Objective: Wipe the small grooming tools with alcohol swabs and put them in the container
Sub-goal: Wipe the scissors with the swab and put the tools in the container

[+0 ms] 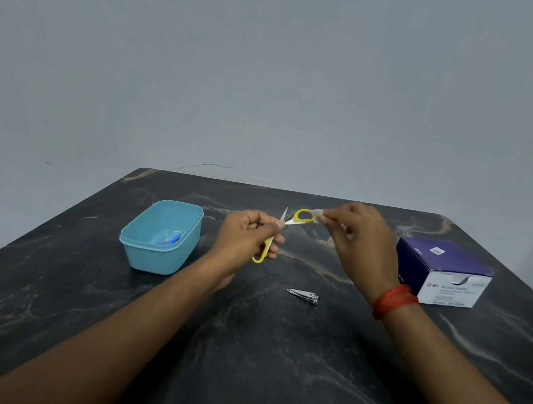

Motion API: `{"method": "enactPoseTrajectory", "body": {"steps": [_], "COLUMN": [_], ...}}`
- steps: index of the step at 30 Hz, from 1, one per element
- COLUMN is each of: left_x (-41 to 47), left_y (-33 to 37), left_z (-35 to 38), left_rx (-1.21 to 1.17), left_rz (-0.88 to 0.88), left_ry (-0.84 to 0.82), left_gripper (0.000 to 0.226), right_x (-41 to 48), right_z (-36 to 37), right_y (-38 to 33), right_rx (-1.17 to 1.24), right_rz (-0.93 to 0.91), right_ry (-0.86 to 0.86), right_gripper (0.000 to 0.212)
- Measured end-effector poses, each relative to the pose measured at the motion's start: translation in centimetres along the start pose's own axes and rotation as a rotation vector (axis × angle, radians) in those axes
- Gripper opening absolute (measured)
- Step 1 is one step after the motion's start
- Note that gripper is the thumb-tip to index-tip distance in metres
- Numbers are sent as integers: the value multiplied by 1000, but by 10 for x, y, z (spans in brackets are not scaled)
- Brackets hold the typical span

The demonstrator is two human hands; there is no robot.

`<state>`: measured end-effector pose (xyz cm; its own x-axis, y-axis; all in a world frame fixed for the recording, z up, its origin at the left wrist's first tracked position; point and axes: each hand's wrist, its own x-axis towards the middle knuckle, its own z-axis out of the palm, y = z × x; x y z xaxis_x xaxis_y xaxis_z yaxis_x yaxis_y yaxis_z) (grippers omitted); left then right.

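Head view showed the left hand gripping seemingly light, stiff, sharp scissors safely by a handle; at two o'clock the right hand pinched a swab.

Glossy dark marble-look table, matt blue plastic container, shiny metal nail clipper, cardboard box

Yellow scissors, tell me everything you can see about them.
The small scissors have yellow plastic-looking loops and thin silvery blades, spread open, held above the dark table. The left hand grips one arm, its loop showing below the hand; the right hand pinches a white swab against the other loop. One blade tip points up.
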<state>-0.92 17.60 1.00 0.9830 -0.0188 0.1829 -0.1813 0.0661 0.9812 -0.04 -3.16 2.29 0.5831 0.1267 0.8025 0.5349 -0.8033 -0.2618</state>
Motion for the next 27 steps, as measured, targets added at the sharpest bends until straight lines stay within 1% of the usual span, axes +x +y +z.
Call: {"method": "enactPoseTrajectory", "body": {"steps": [3, 6, 8, 11, 15, 17, 20, 23, 27], "left_x": [0, 1, 1, 0, 1, 0, 0, 1, -3], "left_y": [0, -1, 0, 1, 0, 0, -3, -8, -6], "left_z": [0, 0, 0, 0, 0, 1, 6, 8, 11], "left_rx": [32, 57, 66, 78, 86, 88, 85, 125, 290], "left_rz": [-2, 4, 11, 31, 76, 108, 159, 235, 426], "left_ry": [-12, -26, -35, -46, -41, -17, 2, 13, 49], "left_gripper": [15, 12, 12, 12, 11, 11, 6, 5, 8], "right_x": [2, 4, 5, 6, 5, 2, -2, -2, -2], "right_z": [-3, -4, -6, -6, -4, -1, 4, 9, 2], "right_y": [-4, -1, 0, 0, -2, -3, -8, -16, -30], "right_rx": [-246, -341, -377, -431, -407, -304, -38, 289, 793], "right_rz": [-219, -323, -382, -415, -350, -250, 16, 300, 703], "right_ry": [-5, 21, 4, -41, -71, -65, -96, -88, -109], "right_gripper": [9, 3, 4, 7, 8, 5, 10, 5, 7]}}
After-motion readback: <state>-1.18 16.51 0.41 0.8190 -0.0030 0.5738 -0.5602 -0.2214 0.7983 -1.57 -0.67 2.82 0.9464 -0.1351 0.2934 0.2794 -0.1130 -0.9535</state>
